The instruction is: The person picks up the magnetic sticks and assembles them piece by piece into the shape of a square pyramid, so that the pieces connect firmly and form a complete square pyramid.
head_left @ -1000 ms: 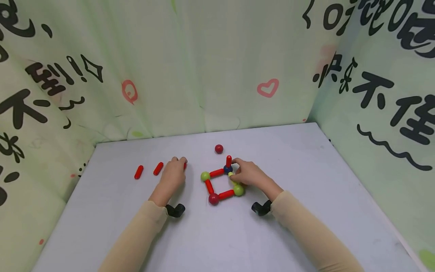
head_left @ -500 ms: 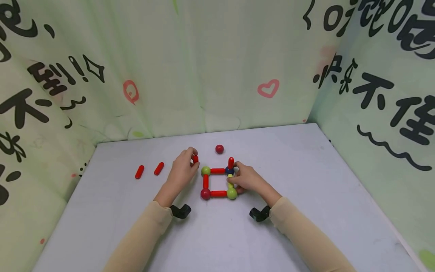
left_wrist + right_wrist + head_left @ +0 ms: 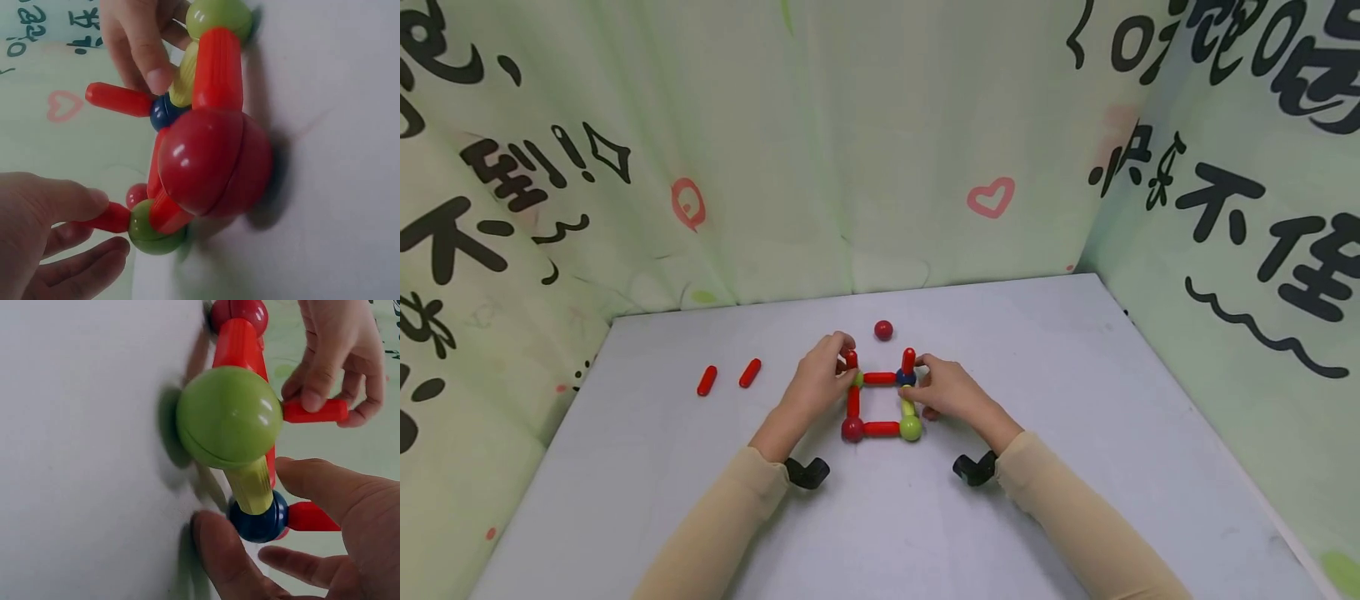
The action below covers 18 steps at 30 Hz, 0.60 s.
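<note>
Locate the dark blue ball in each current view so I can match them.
Head: dark blue ball, below and slightly right of centre.
Left wrist: dark blue ball, above left of centre.
Right wrist: dark blue ball, below right of centre.
Shared landmark: the yellow rod joining it to a green ball.

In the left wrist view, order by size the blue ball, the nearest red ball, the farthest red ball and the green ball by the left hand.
Nearest red ball
Green ball by the left hand
Blue ball, partly hidden
Farthest red ball, partly hidden
</note>
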Each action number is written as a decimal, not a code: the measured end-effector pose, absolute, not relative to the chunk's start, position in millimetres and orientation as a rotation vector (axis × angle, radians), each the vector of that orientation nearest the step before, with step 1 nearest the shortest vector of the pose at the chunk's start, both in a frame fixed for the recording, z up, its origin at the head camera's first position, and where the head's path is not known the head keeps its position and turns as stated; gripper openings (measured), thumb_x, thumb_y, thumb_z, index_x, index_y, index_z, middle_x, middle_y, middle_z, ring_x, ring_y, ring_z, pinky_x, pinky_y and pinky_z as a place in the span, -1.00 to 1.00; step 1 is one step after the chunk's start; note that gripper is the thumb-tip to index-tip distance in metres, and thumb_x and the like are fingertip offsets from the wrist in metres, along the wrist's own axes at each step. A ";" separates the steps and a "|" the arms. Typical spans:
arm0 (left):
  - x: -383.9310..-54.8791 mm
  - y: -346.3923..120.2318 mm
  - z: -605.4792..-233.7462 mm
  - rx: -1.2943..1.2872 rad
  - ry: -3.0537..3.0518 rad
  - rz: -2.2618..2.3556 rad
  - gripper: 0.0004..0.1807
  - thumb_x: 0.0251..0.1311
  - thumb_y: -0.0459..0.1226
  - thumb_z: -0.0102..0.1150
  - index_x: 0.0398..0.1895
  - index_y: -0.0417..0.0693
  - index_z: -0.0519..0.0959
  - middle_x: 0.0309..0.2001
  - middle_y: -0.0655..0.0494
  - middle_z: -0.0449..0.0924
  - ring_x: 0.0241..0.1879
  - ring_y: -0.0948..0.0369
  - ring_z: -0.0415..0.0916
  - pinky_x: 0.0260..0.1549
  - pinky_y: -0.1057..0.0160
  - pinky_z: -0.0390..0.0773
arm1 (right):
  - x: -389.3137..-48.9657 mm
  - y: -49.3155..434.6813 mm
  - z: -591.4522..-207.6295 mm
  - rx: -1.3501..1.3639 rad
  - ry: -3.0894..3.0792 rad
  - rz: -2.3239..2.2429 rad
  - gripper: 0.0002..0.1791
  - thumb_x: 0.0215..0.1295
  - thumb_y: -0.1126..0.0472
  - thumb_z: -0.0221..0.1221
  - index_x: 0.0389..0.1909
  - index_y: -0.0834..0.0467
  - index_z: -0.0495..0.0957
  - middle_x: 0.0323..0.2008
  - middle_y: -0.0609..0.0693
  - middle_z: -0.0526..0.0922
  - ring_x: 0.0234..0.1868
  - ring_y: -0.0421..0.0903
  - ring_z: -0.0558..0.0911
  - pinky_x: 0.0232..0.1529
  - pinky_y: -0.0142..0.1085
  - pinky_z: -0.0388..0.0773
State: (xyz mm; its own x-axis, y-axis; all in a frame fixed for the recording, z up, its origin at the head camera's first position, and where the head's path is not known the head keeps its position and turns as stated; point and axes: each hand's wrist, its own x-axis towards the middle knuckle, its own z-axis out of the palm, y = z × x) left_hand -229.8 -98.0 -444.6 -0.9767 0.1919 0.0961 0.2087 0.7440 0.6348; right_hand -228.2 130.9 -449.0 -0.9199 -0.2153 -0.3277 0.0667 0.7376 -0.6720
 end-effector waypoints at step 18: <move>-228.3 -174.8 -454.7 -0.235 -2.958 -0.499 -0.71 0.32 -0.45 0.17 0.09 -0.21 0.58 0.07 -0.21 0.61 0.06 -0.15 0.56 0.08 -0.10 0.58 | -245.8 140.6 -457.6 -0.272 2.584 -1.084 -0.56 0.41 0.23 0.25 0.29 0.14 0.56 0.09 0.18 0.64 -0.32 -0.10 0.60 -0.27 -0.34 0.55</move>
